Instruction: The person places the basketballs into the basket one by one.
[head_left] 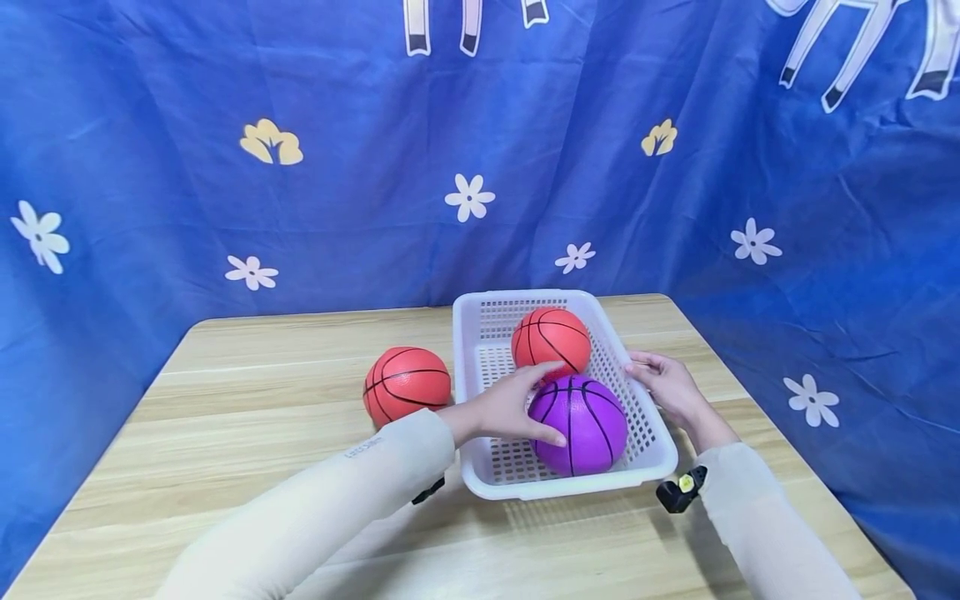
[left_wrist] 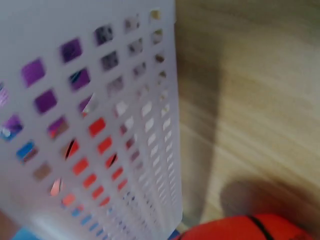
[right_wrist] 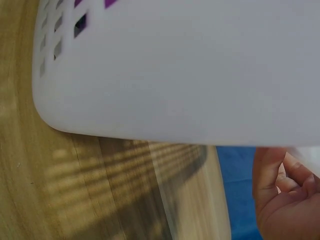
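A white plastic basket (head_left: 472, 367) with slotted sides holds a purple toy basketball (head_left: 588, 433) at its near end and a red toy basketball (head_left: 558, 333) behind it. My left hand (head_left: 513, 406) reaches over the basket's left rim and grips the purple ball, thumb on its near side and fingers across its top left. On the right side, my right hand (head_left: 667, 387) holds the basket's rim; in the right wrist view its fingers (right_wrist: 272, 170) curl at the rim, partly hidden by the white wall. The left wrist view shows the perforated wall (left_wrist: 100, 170) but no clear hand.
Another red basketball (head_left: 405, 385) sits on the wooden table (head_left: 247, 417) just left of the basket, close to my left forearm. A blue patterned curtain (head_left: 360, 208) hangs behind the table and along its right side.
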